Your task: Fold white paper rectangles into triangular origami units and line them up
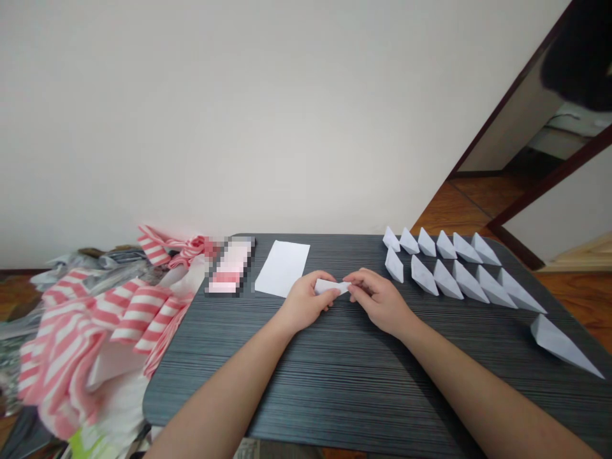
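Pinching folded paper (331, 287) between both hands (303, 301) (377, 301)

Folded paper (331, 287) partly hidden between left hand (303, 301) and right hand (377, 301)

Counter (335, 389): charcoal grey, fine dark linear grain. Plastic bag (143, 319): pink-and-white stripes. Folded paper boats (468, 282) and paper sheet (282, 268): plain white, no pattern.

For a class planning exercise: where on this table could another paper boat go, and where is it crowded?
Bare tabletop lies between the forearms below the hands, and below the rows of paper boats. It is crowded at far right, among the boats, and at left, under striped bags.
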A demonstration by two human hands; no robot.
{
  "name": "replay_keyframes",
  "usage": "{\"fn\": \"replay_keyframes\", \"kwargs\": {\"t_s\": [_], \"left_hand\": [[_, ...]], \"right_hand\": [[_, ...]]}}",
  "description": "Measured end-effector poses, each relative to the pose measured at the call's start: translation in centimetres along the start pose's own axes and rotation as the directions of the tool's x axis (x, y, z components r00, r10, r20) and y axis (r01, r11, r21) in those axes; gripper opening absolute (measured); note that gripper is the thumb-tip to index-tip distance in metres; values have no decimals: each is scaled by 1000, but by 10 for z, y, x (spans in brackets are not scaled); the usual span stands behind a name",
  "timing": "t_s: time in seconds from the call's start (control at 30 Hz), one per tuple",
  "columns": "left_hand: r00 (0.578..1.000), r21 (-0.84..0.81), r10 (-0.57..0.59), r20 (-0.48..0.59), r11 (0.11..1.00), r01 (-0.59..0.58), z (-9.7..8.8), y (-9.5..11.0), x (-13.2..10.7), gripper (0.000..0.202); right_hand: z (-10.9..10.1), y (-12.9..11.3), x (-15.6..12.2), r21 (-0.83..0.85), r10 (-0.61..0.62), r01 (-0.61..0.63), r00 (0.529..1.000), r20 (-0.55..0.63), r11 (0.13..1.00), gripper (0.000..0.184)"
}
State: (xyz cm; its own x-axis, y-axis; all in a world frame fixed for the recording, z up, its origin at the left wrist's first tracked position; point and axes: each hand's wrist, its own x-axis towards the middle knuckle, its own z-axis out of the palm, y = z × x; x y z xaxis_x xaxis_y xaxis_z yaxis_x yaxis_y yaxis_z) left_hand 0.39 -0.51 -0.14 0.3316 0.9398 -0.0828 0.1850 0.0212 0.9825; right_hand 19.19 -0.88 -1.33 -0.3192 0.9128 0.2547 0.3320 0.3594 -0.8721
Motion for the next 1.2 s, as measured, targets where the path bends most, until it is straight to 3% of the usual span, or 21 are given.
{"fn": "replay_keyframes", "kwargs": {"t_s": [0.17,0.27,0.4,0.67,1.07,1.2], "left_hand": [[1000,-21,-1,9,1000,2,-1,-1,1,23],[999,-71,-6,37,997,9,0,-2,1,23],[998,-86,-13,65,996,18,0,-3,2,25],[993,-74,-23,117,997,32,-3,-2,3,27],[987,-38,-18,162,999,24,-3,2,1,32],[991,-46,-3,137,999,10,-2,4,0,32]], "right_hand": [[2,7,0,112,82,-82,997,6,990,29],[0,4,1,-1,100,-100,994,53,995,16],[-3,-4,2,-102,81,-75,995,55,992,19],[-5,1,2,21,164,-164,986,-10,986,22],[-6,0,2,164,218,-216,976,3,963,25],[-6,-4,2,136,207,-211,978,40,968,26]]}}
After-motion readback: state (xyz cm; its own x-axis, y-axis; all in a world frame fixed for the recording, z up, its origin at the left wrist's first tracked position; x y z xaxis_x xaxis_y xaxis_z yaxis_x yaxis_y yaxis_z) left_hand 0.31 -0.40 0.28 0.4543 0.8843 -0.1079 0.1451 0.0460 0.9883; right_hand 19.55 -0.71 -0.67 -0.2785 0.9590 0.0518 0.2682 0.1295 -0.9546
